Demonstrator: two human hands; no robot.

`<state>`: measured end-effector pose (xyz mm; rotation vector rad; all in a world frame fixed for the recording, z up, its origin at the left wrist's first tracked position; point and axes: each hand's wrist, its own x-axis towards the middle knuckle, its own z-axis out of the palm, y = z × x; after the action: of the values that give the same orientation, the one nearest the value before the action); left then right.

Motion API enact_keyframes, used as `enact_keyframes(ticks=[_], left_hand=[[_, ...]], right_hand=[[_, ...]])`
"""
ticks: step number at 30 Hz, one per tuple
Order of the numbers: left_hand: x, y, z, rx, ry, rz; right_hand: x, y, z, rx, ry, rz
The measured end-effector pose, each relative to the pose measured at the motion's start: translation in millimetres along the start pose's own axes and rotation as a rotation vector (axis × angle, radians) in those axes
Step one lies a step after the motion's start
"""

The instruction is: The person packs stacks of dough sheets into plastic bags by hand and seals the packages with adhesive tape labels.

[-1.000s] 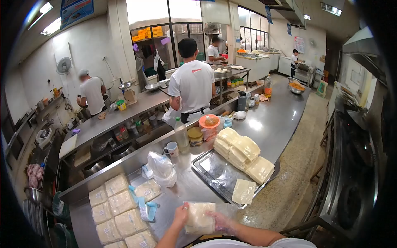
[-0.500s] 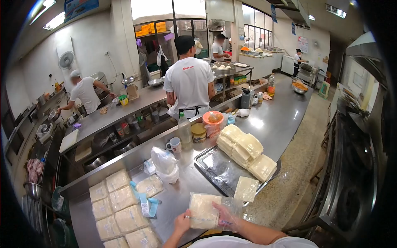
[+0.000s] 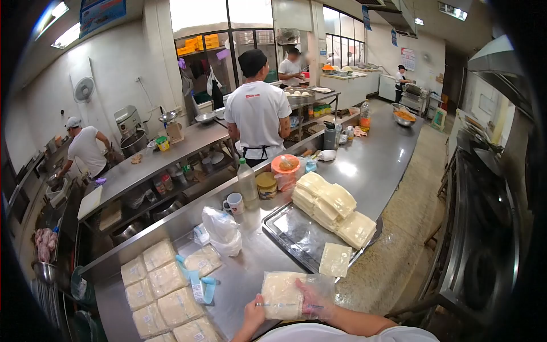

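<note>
Both hands on the bag, right at six o'clock!
The left hand [image 3: 254, 312] pinches one side of the clear bag of sheets [image 3: 282, 289]; the right hand [image 3: 310, 299] grips the other, apparently inside the loose plastic. Plenty looks done: filled bags [image 3: 179, 305] line up at ten o'clock. A tall stack of loose sheets [image 3: 330, 202] looks left to bag, one o'clock, on the tray [image 3: 290, 245]. A single sheet [image 3: 335, 259] overlaps the tray's near edge; on the surface [image 3: 245, 276], a gap parts tray and filled bags.
</note>
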<state>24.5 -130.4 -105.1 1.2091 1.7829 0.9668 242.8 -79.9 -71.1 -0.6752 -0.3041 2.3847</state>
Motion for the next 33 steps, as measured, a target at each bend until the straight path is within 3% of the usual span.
enact_keyframes(ticks=[4, 7, 11, 14, 17, 19, 23, 29, 32, 33], left_hand=[[3, -19, -4, 0.083, 0.038, -0.127], [10, -24, -19, 0.329, 0.007, -0.194], [-4, 30, -18, 0.23, 0.019, 0.123], [-37, 123, -6, 0.285, -0.004, 0.393], [-17, 118, 18, 0.415, -0.207, 0.365], [-2, 100, 33, 0.464, -0.187, 0.417], [1, 92, 37, 0.288, -0.115, 0.511], [-11, 88, 56, 0.195, -0.376, 0.542], [-20, 114, 32, -0.05, -0.324, 0.428], [-15, 115, 21, 0.003, -0.106, 0.541]], right_hand=[[-1, 5, -8, -0.075, 0.021, -0.03], [17, 7, -20, -0.042, 0.078, -0.081], [50, 3, -5, -0.016, 0.325, -0.114], [98, 24, -45, -0.016, 0.288, -0.036], [124, 46, -62, -0.053, 0.302, -0.02], [131, 58, -69, -0.07, 0.301, -0.012], [133, 72, -77, -0.093, 0.26, 0.005], [93, 54, -71, -0.038, 0.09, 0.007], [71, 29, -47, 0.046, -0.07, -0.073], [66, 20, -37, 0.089, -0.117, -0.097]])
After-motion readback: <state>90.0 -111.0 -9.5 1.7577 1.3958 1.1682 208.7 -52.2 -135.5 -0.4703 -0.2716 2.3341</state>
